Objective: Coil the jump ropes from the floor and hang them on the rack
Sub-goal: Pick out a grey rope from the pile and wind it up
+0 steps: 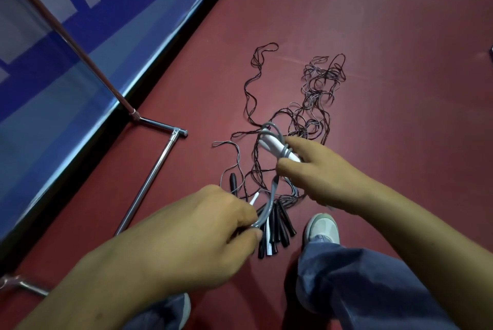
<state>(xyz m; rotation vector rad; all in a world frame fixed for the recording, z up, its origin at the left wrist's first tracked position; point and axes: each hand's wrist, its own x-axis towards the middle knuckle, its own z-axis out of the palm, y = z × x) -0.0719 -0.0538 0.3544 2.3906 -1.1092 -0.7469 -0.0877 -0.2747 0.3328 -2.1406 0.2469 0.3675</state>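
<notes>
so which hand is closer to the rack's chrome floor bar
Left. The left hand is just right of the chrome bar, pinching the grey rope; the right hand is farther right, holding white handles.

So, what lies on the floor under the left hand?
A bunch of black and white handles shows below the left hand, which pinches a grey cord. The hand covers anything further left.

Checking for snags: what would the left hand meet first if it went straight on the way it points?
Likely the left hand meets the black handles bunched on the floor, though depth is unclear.
</notes>
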